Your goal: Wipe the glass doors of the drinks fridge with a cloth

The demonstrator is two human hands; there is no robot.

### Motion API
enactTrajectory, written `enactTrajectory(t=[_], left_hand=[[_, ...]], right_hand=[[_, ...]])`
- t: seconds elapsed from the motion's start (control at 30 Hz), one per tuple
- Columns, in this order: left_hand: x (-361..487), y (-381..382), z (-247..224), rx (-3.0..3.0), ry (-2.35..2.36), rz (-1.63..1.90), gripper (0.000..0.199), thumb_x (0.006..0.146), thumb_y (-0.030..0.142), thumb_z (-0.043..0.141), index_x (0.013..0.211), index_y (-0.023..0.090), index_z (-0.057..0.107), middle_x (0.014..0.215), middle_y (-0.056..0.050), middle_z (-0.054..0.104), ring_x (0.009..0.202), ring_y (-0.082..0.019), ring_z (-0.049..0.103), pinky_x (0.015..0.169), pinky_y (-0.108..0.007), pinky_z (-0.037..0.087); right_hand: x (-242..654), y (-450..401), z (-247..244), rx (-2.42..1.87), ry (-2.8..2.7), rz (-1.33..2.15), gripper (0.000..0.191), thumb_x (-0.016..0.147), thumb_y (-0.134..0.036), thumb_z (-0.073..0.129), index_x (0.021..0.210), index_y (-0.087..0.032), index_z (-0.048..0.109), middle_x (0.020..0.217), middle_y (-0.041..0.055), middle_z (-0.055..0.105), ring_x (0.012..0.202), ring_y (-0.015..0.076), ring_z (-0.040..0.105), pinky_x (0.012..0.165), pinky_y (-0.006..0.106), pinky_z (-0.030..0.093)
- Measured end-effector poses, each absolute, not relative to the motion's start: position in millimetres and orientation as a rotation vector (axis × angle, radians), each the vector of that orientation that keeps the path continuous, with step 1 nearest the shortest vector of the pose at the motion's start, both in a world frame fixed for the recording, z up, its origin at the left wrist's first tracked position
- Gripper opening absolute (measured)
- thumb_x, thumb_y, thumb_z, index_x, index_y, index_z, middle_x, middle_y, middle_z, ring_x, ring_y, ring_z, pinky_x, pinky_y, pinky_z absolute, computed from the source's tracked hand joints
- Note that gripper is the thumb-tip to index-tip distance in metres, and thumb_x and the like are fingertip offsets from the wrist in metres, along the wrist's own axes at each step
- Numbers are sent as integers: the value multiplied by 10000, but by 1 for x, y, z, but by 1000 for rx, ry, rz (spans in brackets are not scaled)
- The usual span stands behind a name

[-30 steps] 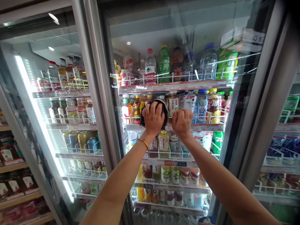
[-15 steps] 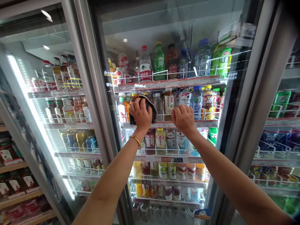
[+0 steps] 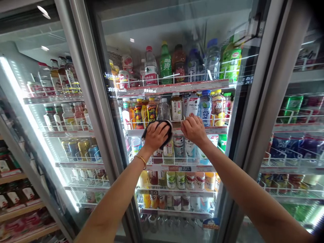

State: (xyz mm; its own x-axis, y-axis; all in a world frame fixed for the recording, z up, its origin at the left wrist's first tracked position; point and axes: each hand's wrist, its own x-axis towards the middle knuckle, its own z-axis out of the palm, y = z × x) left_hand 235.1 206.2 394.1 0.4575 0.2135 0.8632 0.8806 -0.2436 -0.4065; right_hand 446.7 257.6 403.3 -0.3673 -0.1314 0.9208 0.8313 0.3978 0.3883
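Tall silver-framed glass-door fridges [image 3: 245, 141] with bright white vertical light strips [image 3: 37, 135]; left, pale wooden shelves [image 3: 22, 207] of jars.

Hands, two: your left hand [image 3: 156, 135] and your right hand [image 3: 193, 129]. Dark cloth [image 3: 167, 137], one. Gold-coloured bracelet [image 3: 143, 160], yours, one. On the top shelf facing you: green bottle with yellow cap [image 3: 165, 64], one; red-capped bottle [image 3: 151, 70], one.

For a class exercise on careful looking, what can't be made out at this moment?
All in the head view:
Dark cloth: middle covered by the left hand.
Right hand: curled fingers hide whether it holds anything.
Top price strip: print too small.
Bottom-row bottles: labels too dim and blurred.
Upper arms: cut off by the picture's edge.
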Motion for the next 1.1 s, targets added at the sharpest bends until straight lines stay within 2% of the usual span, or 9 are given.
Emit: enactTrajectory(t=[0.1, 0.23, 0.43, 0.7, 0.77, 0.93, 1.1], left_hand=[[244, 209, 405, -1555, -1128, -1087, 340, 887, 344, 490, 1179, 213, 606, 1216, -111, 598, 1182, -291, 465, 1041, -461, 313], [298, 223, 423, -1337, -1217, -1349, 374, 885, 344, 477, 1197, 163, 575, 1245, -152, 553, 1202, -329, 424, 1042, -519, 294], [360, 236, 411, -1566, -1086, -1184, 365, 918, 345, 443, 1241, 218, 554, 1265, -112, 569, 1198, -292, 448, 1025, -471, 320], [310, 220, 359, -1793, -853, -808, 320, 893, 320, 512, 1201, 298, 596, 1156, -39, 660, 1145, -230, 513, 1023, -378, 328], [301, 218, 360, -1745, -953, -844, 313, 887, 343, 513, 1177, 281, 613, 1158, -57, 653, 1143, -246, 510, 1021, -393, 330], [332, 227, 390, -1374, -1215, -1243, 356, 887, 354, 480, 1173, 176, 596, 1228, -128, 579, 1171, -310, 462, 1031, -468, 317], [393, 242, 413, -1421, -1172, -1287, 360, 901, 344, 458, 1208, 192, 569, 1250, -127, 559, 1191, -306, 443, 1025, -483, 322]], right_hand=[[464, 260, 400, -687, -1557, -1210, 202, 908, -267, 451, 750, -198, 557, 817, 53, 577, 765, 181, 427, 729, 320, 306], [480, 267, 400, -780, -1445, -1085, 199, 911, -268, 434, 784, -191, 567, 839, 73, 571, 792, 196, 440, 726, 334, 311], [486, 275, 398, -804, -1451, -894, 213, 920, -268, 398, 831, -187, 575, 871, 95, 553, 853, 226, 434, 760, 370, 323], [507, 268, 378, -760, -1623, -995, 232, 917, -287, 421, 748, -206, 558, 809, 60, 568, 778, 194, 426, 741, 346, 301], [513, 269, 373, -793, -1579, -949, 218, 918, -284, 422, 771, -201, 561, 836, 69, 572, 791, 198, 437, 748, 350, 310], [523, 275, 367, -733, -1466, -823, 167, 914, -244, 413, 836, -191, 551, 856, 84, 557, 850, 209, 486, 796, 369, 376], [527, 277, 364, -587, -1380, -724, 107, 896, -213, 428, 863, -197, 529, 874, 88, 537, 854, 204, 503, 803, 372, 428]])
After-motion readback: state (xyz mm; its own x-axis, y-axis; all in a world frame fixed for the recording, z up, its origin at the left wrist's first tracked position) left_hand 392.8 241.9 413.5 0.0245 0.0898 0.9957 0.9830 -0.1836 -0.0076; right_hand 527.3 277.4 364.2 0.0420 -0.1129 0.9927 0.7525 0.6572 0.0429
